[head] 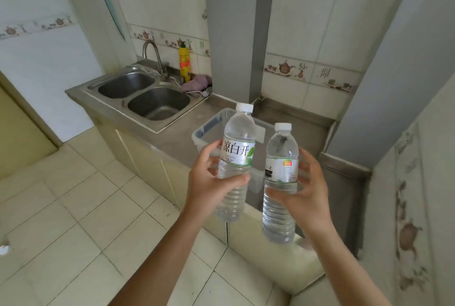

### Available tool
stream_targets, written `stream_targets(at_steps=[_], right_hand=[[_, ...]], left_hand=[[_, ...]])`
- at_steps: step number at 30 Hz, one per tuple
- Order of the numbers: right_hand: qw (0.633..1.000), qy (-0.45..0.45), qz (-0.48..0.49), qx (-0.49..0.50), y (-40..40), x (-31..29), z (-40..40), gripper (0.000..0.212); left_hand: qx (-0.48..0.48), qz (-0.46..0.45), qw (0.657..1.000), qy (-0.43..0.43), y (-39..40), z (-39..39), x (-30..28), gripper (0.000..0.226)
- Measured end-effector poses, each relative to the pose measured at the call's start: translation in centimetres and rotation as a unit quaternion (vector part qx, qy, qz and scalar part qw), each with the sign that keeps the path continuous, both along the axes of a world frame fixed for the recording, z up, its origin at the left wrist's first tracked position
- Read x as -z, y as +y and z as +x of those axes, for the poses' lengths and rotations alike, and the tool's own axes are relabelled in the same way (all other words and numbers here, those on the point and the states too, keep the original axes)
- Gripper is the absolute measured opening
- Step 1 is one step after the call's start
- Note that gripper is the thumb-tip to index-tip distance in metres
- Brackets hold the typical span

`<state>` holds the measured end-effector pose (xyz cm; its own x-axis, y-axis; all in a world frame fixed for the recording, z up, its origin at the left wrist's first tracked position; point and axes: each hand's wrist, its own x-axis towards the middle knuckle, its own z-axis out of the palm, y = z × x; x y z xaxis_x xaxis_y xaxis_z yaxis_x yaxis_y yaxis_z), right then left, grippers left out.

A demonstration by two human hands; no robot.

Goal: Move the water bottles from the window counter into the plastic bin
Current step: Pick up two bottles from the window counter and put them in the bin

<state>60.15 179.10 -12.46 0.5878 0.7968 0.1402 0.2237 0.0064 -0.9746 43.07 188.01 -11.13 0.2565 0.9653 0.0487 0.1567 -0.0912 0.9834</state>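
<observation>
Holding water bottles point(235, 157) upright before the clear plastic bin point(209, 128).

Steel counter point(177, 137) with clear plastic bin point(209, 124), double sink point(145, 95), yellow bottle point(184, 63), purple cloth point(197, 82).

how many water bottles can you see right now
2. One bottle with the green-leaf label is held in the left hand; the other bottle is in the right hand. Both are in front of the plastic bin, which may hide more.
</observation>
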Motion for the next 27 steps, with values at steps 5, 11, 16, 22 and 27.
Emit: stream_targets(at_steps=[5, 11, 16, 22, 27], right_hand=[[0.999, 0.02, 0.02, 0.042, 6.3, -0.8, 3.9, 0.107], [0.995, 0.018, 0.041, 0.086, 14.0, -0.7, 7.7, 0.101], [0.992, 0.015, 0.024, 0.12, 19.9, 0.7, 10.2, 0.098], [0.991, 0.032, -0.02, 0.128, 24.1, 3.5, 12.3, 0.1], [0.985, 0.025, -0.073, 0.153, 25.8, 5.7, 12.8, 0.102]], left_hand=[[0.052, 0.007, 0.999, -0.003, 7.5, 5.1, -1.3, 0.084], [0.132, -0.003, 0.991, 0.011, 16.6, 11.1, 0.1, 0.076], [0.199, -0.019, 0.979, 0.04, 23.1, 15.4, 3.5, 0.076], [0.229, -0.022, 0.969, 0.085, 28.9, 18.4, 7.2, 0.072], [0.251, -0.034, 0.961, 0.111, 30.4, 18.9, 9.8, 0.068]])
